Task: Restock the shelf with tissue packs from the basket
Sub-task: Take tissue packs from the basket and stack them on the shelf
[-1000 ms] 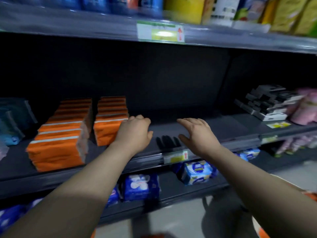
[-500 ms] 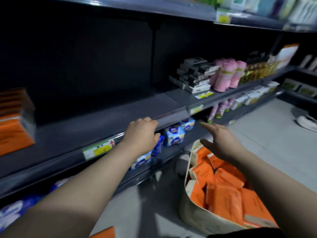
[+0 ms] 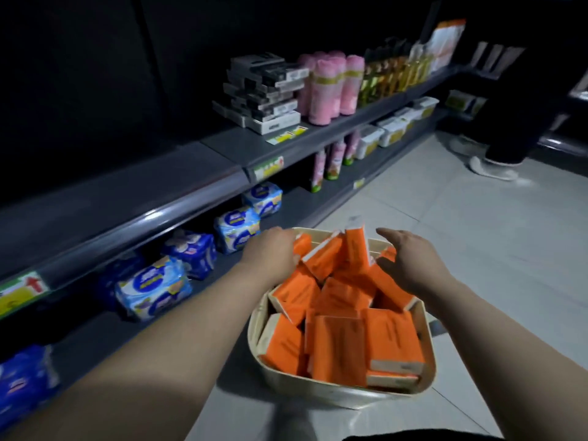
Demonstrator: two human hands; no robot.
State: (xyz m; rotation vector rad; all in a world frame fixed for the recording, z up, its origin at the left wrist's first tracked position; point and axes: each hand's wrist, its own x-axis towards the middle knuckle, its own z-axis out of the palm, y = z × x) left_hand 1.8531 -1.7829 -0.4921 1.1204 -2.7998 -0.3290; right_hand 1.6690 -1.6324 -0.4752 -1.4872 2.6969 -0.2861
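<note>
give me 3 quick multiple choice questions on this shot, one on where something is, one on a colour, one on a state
1. Where is the basket?
A. on the top shelf
B. on the floor by the shelving
C. on a cart

2. What colour are the packs in the basket?
A. orange
B. green
C. black

3. What are the hands doing?
A. both carrying packs
B. both open over the basket, nothing gripped
C. resting on the shelf

Answers:
1 B, the basket stands on the pale floor tiles beside the lower shelf.
2 A, the wrappers are orange with white ends.
3 B, the left hand and right hand are spread above the packs, with no pack closed in either.
</note>
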